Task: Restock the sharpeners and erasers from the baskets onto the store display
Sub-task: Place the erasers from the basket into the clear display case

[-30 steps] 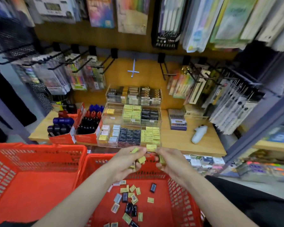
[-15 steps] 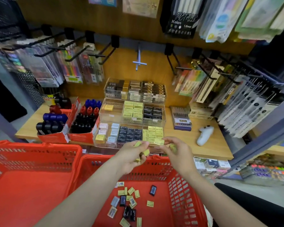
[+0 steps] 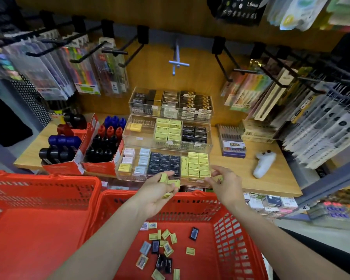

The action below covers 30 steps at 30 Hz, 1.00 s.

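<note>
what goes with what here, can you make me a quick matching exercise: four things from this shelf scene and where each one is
Things:
1. left hand
2. white handheld device
3. loose erasers
4. blue crossed hook

Places:
A. on the wooden back panel
B. on the floor of the right red basket
C. holding small yellow erasers
D. lying on the wooden shelf, right of the clear trays

Pairs: 1-C, 2-D, 3-B, 4-A

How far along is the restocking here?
Partly done: the front yellow eraser compartment looks nearly full. The left hand holds several yellow erasers; the right hand hovers beside that compartment. Loose items remain in the right red basket; the left basket looks empty.
</note>
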Each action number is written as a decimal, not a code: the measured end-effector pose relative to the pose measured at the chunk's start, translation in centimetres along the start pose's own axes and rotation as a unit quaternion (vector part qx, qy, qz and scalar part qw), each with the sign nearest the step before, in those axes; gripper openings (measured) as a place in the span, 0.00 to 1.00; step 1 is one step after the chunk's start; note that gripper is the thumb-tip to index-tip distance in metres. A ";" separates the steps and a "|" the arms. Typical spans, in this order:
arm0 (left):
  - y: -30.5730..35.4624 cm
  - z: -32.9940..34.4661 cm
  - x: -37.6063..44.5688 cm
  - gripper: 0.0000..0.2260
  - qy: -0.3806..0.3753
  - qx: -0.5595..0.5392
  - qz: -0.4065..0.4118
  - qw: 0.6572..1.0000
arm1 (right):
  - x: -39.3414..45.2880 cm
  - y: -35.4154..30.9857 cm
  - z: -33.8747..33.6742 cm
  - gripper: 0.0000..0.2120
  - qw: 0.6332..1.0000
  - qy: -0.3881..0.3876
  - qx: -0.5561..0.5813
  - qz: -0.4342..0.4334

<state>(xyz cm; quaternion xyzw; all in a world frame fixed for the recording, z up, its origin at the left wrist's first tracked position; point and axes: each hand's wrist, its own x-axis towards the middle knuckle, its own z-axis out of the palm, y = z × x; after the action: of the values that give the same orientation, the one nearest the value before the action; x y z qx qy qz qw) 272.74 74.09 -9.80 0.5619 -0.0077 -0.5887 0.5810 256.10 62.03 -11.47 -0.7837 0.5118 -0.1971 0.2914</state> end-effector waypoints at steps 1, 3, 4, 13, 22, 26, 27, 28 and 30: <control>-0.1 0.0 -0.1 0.17 -0.002 0.012 0.014 1.000 | 0.1 -0.1 -0.1 0.21 1.000 0.004 0.013 0.020; -0.3 0.0 -0.1 0.16 -0.007 0.033 0.049 0.998 | 0.4 -0.1 -0.2 0.21 0.991 0.016 0.091 0.099; -0.4 0.0 -0.1 0.15 -0.008 0.044 0.071 0.996 | 0.5 -0.2 -0.4 0.20 0.977 0.018 0.153 0.148; -0.5 0.6 0.6 0.07 0.004 0.184 0.227 0.956 | 2.5 -1.9 -2.6 0.17 0.994 -0.047 0.088 0.045; -0.1 0.1 0.9 0.06 0.053 0.207 0.227 0.950 | 5.1 -3.5 1.0 0.18 0.997 -0.026 -0.037 -0.067; -0.2 0.0 0.9 0.06 0.057 0.190 0.213 0.957 | 5.2 -3.3 1.8 0.12 0.996 0.021 -0.019 -0.087; -0.3 0.0 1.0 0.06 0.057 0.190 0.211 0.957 | 5.2 -3.3 1.9 0.10 0.994 0.035 -0.027 -0.101; -0.3 0.1 1.0 0.06 0.056 0.190 0.210 0.957 | 5.3 -3.1 2.0 0.10 0.991 0.050 -0.041 -0.121; -0.4 0.2 1.0 0.06 0.049 0.188 0.206 0.959 | 5.5 -2.7 2.4 0.08 0.982 0.077 -0.065 -0.163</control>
<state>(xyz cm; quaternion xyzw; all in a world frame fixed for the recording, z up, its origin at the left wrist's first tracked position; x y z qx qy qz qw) 272.68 73.39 -10.69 0.6753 -0.2053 -0.4156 0.5737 261.62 58.40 -11.39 -0.8564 0.4097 -0.2680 0.1641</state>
